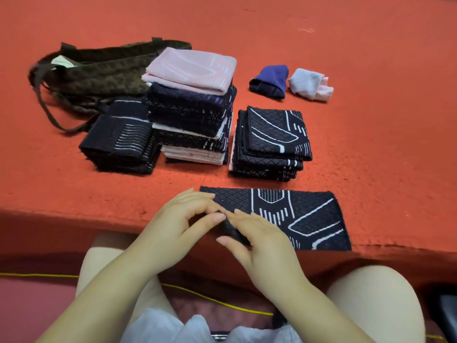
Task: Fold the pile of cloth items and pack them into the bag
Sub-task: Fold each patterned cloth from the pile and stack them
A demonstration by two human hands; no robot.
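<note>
Head view: folding step is live, one dark patterned cloth in work at the near edge of the bench.
Bench: red covering, carrying everything; the cloth in hand lies as a long strip running out to the right of both grips.
Bag: dark patterned bag lies slack, well beyond the left grip and off to its left, mouth toward the stacks; packing looks not yet begun.
Tall stack: folded pile, pink piece on top, straight ahead of the left grip, touching the bag.
Right stack: dark folded pile just beyond the right grip.
Left stack: lower dark pile pressed against the tall one.
Small rolls: a blue bundle and a pale bundle, far beyond the right grip.
Left hand: grip narrow, thumb and forefinger pinching the strip's left end.
Right hand: grip narrow too, fingers curled on that same edge, the two nearly touching.
Next move: probably carry the pinched end across to the right end, match corners, press flat.
</note>
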